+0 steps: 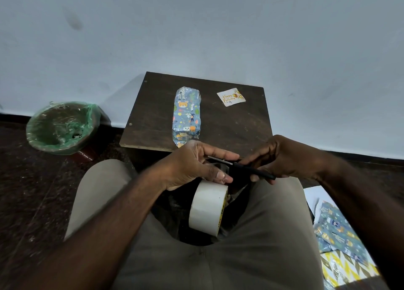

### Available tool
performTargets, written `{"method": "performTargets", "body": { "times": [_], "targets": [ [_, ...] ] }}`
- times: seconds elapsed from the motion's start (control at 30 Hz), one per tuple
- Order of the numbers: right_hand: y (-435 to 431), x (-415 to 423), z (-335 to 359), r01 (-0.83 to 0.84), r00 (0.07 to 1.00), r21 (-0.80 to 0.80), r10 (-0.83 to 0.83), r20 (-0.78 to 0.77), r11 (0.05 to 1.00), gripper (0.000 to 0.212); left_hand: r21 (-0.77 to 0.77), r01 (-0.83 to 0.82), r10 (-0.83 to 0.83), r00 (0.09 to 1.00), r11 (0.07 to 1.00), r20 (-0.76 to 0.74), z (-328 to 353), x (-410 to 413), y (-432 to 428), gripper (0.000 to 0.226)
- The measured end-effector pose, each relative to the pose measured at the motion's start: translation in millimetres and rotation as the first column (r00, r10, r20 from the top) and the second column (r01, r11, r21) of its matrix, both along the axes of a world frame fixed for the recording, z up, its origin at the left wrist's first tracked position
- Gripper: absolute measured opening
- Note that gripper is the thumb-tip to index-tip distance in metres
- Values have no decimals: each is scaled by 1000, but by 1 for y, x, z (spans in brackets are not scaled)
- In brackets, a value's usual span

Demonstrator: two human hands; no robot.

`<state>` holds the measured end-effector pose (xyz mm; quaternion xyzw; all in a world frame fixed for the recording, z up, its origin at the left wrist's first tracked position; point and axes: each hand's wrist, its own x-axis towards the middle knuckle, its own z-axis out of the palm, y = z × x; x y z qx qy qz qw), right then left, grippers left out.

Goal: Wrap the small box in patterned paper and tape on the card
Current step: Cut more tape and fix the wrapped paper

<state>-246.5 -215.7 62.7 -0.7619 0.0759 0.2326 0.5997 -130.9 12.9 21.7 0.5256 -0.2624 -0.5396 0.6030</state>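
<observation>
The box (187,114), wrapped in blue animal-print paper, lies lengthwise on a small dark wooden board (236,123). A white "Happy Birthday" card (231,97) rests flat on the board to the box's right. Below the board, over my lap, my left hand (194,165) pinches a pulled-out strip of tape from a large white tape roll (207,207) that hangs under it. My right hand (282,158) grips black-handled scissors (244,168), whose blades reach across the strip by my left fingers.
A bin lined with a green plastic bag (62,126) stands on the dark floor to the left. Several sheets of patterned wrapping paper (341,241) lie on the floor at the lower right. A pale wall runs behind the board.
</observation>
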Motion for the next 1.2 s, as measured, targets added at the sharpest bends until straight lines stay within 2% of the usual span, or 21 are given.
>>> {"method": "performTargets", "body": {
  "times": [0.17, 0.23, 0.3, 0.37, 0.43, 0.53, 0.6, 0.63, 0.7, 0.8, 0.87, 0.93, 0.97, 1.0, 1.03, 1.07, 1.13, 1.2],
  "targets": [
    [-5, -1, 6, -117, 993, -26, 117, 2, 993, 35, 2, -71, 71, 997, 997, 8, -5, 3, 0, 51],
    [-11, 0, 9, -102, 994, -30, 103, 23, 994, 37, 6, -102, 102, 995, 995, -12, -7, 5, 0, 52],
    [-21, 1, 10, 10, 998, -48, -7, 58, 999, 39, 8, -137, 137, 991, 991, -2, -8, 6, 0, 53],
    [-30, 4, 1, 205, 974, -72, -197, 108, 976, 41, 8, -191, 191, 981, 982, 22, -8, 6, -1, 53],
    [-37, 11, -17, 385, 920, -163, -362, 152, 909, 34, 9, -250, 250, 968, 968, 34, -11, 6, -2, 54],
    [-41, 25, -58, 517, 855, -493, -453, 253, 700, 18, 19, -317, 315, 947, 948, 64, -15, 6, -4, 58],
    [-41, 33, -85, 517, 848, -672, -425, 318, 530, 29, 18, -356, 354, 932, 934, 72, -17, 5, -5, 59],
    [-39, 37, -94, 519, 845, -705, -418, 335, 484, 28, 17, -373, 371, 926, 928, 69, -17, 4, -5, 59],
    [-32, 43, -102, 513, 843, -739, -420, 336, 437, 10, 11, -401, 400, 915, 916, 59, -18, 2, -6, 57],
    [-21, 49, -95, 405, 887, -838, -380, 263, 366, 20, -1, -441, 441, 896, 897, 60, -21, 1, -8, 56],
    [-9, 50, -80, 396, 900, -862, -321, 295, 317, 21, -2, -474, 473, 880, 881, 50, -24, 3, -9, 55],
    [6, 48, -64, 507, 859, -785, -292, 421, 357, 20, 4, -512, 512, 858, 859, 41, -27, 5, -10, 53],
    [15, 46, -54, 550, 834, -704, -326, 444, 448, 22, 6, -533, 532, 846, 846, 41, -29, 6, -11, 52],
    [27, 44, -45, 552, 834, -590, -389, 393, 589, 26, 7, -554, 554, 832, 832, 43, -30, 6, -11, 51],
    [39, 41, -38, 509, 861, -447, -429, 275, 735, 29, 4, -577, 576, 816, 817, 47, -30, 6, -12, 51],
    [51, 37, -34, 441, 897, -312, -415, 151, 841, 32, 2, -598, 598, 800, 801, 49, -31, 7, -12, 51],
    [70, 31, -37, 327, 944, -118, -320, 79, 938, 44, -8, -616, 616, 788, 788, 25, -30, 7, -13, 51],
    [77, 28, -44, 295, 947, -2, -292, 135, 956, 56, -17, -602, 602, 798, 798, 18, -29, 9, -12, 50]
  ]
}}
